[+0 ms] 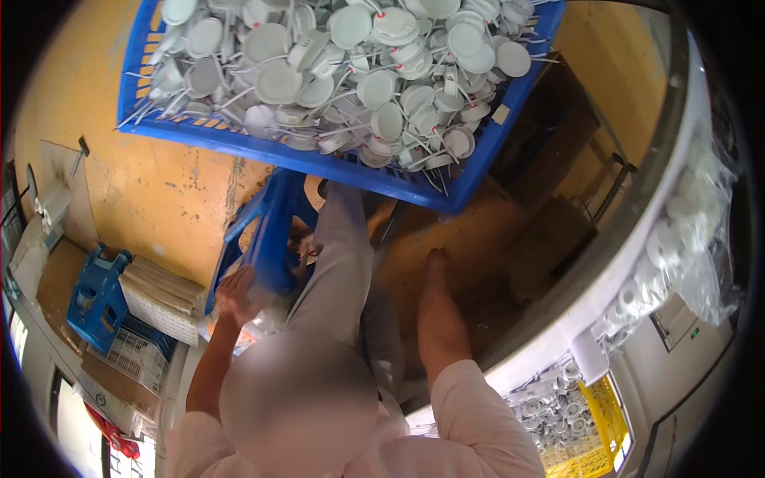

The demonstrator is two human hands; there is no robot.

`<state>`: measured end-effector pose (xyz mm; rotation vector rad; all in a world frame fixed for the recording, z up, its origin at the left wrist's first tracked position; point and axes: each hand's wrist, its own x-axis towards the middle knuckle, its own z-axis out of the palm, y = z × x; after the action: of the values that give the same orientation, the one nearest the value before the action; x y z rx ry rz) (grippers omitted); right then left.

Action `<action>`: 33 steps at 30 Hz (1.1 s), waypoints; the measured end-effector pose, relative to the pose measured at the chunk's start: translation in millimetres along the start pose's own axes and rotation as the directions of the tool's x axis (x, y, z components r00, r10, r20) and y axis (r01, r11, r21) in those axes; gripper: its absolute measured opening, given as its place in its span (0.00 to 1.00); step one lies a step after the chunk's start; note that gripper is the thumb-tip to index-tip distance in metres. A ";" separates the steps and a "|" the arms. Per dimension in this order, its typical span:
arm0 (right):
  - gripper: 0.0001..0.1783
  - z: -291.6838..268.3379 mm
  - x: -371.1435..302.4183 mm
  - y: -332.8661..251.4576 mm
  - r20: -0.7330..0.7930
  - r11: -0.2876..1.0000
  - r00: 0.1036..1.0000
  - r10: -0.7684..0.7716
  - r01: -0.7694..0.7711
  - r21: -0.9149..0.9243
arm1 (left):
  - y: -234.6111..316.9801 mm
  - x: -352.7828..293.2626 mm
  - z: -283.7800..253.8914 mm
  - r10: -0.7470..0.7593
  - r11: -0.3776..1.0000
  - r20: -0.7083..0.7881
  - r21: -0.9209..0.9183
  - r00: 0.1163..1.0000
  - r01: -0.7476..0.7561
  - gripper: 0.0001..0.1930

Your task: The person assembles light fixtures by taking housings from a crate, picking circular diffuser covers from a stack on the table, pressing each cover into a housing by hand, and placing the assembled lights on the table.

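Note:
My left hand [237, 296] is at my left side, beside a blue plastic stool or crate [275, 235]. Its fingers look stretched out, though slightly blurred, and I see nothing held in them. Next to it is something pale, like clear plastic [267, 319], too blurred to name. My right arm reaches down into the shadow by the curved table edge, and the right hand [437, 261] is seen end-on with its fingers mostly hidden. Ahead stands a blue plastic basket [295, 159] heaped with white round disc-shaped parts [374, 89] that have short white wires.
A white curved tabletop [550, 338] runs along my right, with bagged white parts [677, 231] on it. A yellow basket [610, 422] of ring-shaped parts sits at lower right. Stacked cardboard [163, 287] and another blue stool [97, 299] are at left. Brown cartons [550, 247] lie in shadow.

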<state>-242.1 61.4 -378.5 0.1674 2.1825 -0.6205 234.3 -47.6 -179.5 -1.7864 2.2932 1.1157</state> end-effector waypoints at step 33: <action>0.19 -124.5 266.2 182.9 -0.371 0.993 0.923 0.098 -0.118 -0.032 | -20.7 -23.2 9.9 -0.077 0.987 0.208 -0.125 0.975 0.105 0.34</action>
<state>-439.7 256.5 -585.1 0.4016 2.5295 -0.4964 256.1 -24.7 -187.4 -1.7099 2.0450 1.3958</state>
